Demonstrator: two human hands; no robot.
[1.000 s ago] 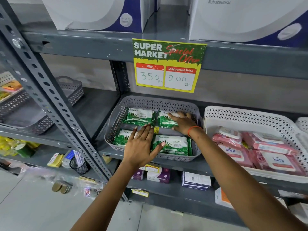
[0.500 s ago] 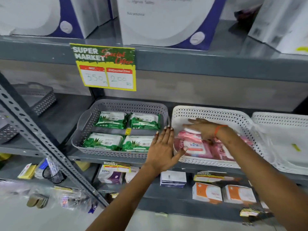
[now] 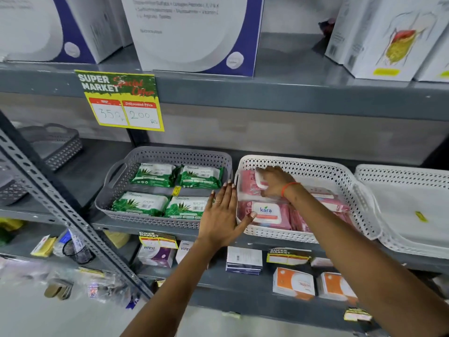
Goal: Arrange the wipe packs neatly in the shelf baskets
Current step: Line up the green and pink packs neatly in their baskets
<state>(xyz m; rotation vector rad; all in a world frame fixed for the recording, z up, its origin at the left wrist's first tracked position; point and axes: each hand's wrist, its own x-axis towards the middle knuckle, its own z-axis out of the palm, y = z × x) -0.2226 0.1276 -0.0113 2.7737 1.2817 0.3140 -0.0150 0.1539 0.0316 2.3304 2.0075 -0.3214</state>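
Four green wipe packs (image 3: pixel 155 175) are sitting flat in a two-by-two grid in the grey perforated plastic basket (image 3: pixel 136 164), long sides running left-right. Next door, the white lattice basket (image 3: pixel 323 176) is holding a jumble of pink wipe packs (image 3: pixel 269 212); can't get a solid count. The right hand (image 3: pixel 273 181) is curling round a pink pack at the back-left corner. The left hand (image 3: pixel 222 215) is hovering flat, fingers spread wide, thumb touching the white basket's front-left corner. Another white basket (image 3: pixel 401 176) is lying further right.
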